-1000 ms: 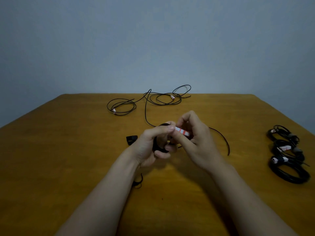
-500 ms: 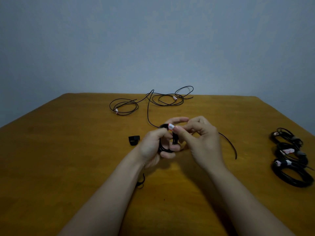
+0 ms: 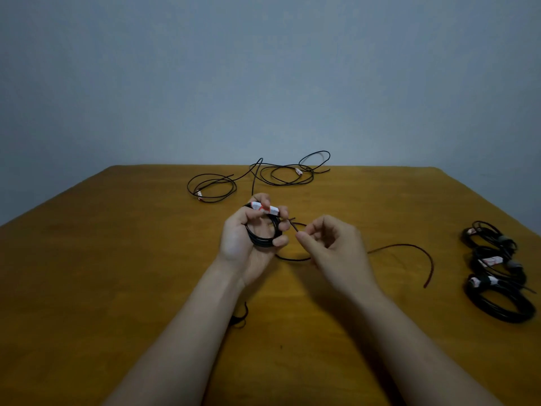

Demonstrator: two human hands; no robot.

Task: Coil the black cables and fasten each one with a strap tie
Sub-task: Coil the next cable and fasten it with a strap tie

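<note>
My left hand (image 3: 244, 244) grips a small coil of black cable (image 3: 262, 238) above the middle of the wooden table (image 3: 117, 273). Its fingertips hold the cable's white and red label (image 3: 265, 208) at the top of the coil. Just right of it, my right hand (image 3: 336, 247) pinches a loose strand of the same cable (image 3: 294, 228) between thumb and forefinger. The free tail (image 3: 409, 246) curves away to the right and ends on the table.
Two loose black cables (image 3: 213, 186) (image 3: 289, 172) lie tangled at the far edge. Three coiled, tied cables (image 3: 497, 300) (image 3: 497, 263) (image 3: 489, 234) sit in a row at the right edge. A small black loop (image 3: 240, 317) peeks out by my left forearm.
My right hand released the label and moved right, now pinching the loose strand. My left hand kept the coil and now holds the label on top; the tail shifted right.
</note>
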